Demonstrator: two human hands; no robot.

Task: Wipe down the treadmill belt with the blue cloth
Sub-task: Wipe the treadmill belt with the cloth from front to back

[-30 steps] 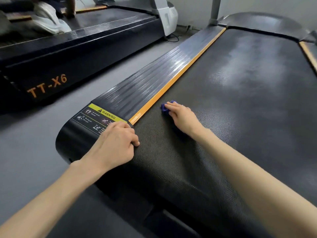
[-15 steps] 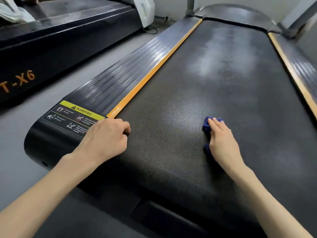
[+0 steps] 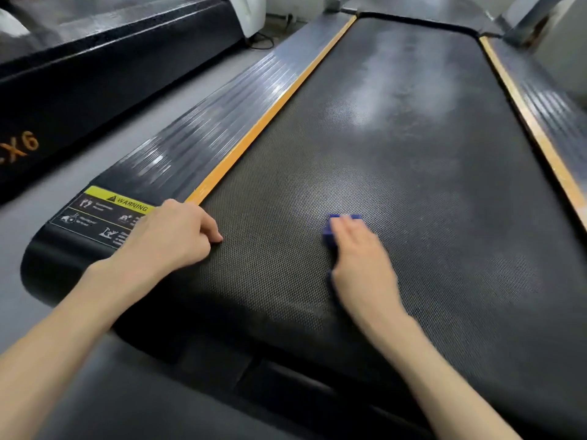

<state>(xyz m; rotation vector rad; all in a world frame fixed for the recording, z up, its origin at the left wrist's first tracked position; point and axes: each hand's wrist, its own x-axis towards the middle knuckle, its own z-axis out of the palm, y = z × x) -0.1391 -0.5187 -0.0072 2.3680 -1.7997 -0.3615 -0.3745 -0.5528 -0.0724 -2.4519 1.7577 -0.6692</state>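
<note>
Wiping hand: the right hand (image 3: 359,262) lies palm down on the cloth (image 3: 330,233), fingers straight and close together, pointing up the belt (image 3: 413,138); its outline is blurred.
Cloth: blue and bunched small, pressed between the right hand and the belt. A corner shows past the fingertips and along the hand's left edge, and a sliver shows near the wrist. The rest is hidden under the palm.
Cloth's place: near the belt's rear end, roughly midway across its width, well apart from both rails.
Left hand: the left hand (image 3: 168,239) rests at the belt's rear left corner with fingers curled under into a loose fist, holding nothing. Its knuckles touch the belt and its back covers part of the warning label (image 3: 104,214).
Belt: dark, with a fine dotted texture and pale glossy patches farther up.
Left rail: the left rail (image 3: 222,131) is ribbed and grey, edged by an orange strip (image 3: 270,112) against the belt. The yellow-headed label sits at its rear end.
Right rail: the right rail (image 3: 552,112) has a matching orange edge and a grey post (image 3: 533,17) at its far end.
Surroundings: a second treadmill (image 3: 95,74) stands to the left across a strip of grey floor (image 3: 79,173), with orange lettering ending "X6" on its side.
</note>
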